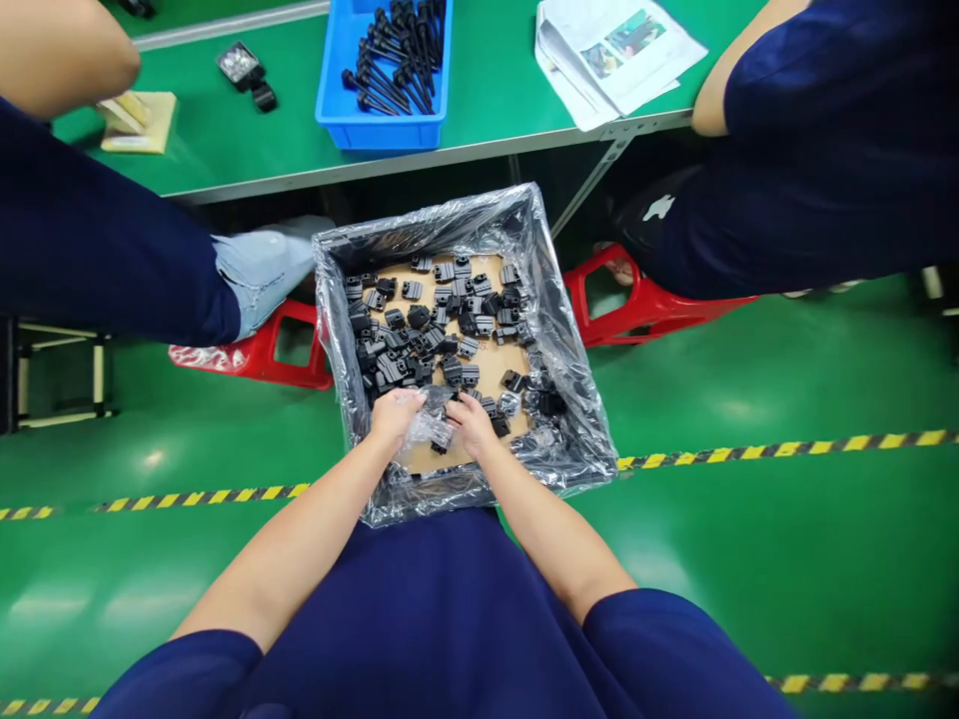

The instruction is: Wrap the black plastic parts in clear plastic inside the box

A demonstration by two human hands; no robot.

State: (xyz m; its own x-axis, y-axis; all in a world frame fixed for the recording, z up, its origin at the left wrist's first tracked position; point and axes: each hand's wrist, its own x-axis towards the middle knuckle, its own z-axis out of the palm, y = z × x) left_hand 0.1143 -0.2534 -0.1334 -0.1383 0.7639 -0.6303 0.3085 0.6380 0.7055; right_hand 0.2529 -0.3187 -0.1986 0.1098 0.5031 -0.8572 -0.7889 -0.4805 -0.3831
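Note:
A dark crate (pixel 576 359) lined with clear plastic film stands in front of my body. Several small black plastic parts (pixel 391 365) lie loose on the brown cardboard (pixel 490 361) at its bottom. Over the crate's near half, my left hand (pixel 397 413) is closed on a crumpled clear plastic bag (pixel 429 419). Close on the other side, my right hand (pixel 472 423) has its fingers bent together at the bag's edge, with something black by the fingertips. How far the bag covers a black part between the hands is hard to make out.
Red stools (pixel 644 305) with seated people flank the crate. Beyond it runs a green workbench (pixel 490 75) with a blue bin (pixel 384 135) of black stems, paper sheets (pixel 610 55), a small lamp-like part (pixel 241 68) and a cream block (pixel 146 125).

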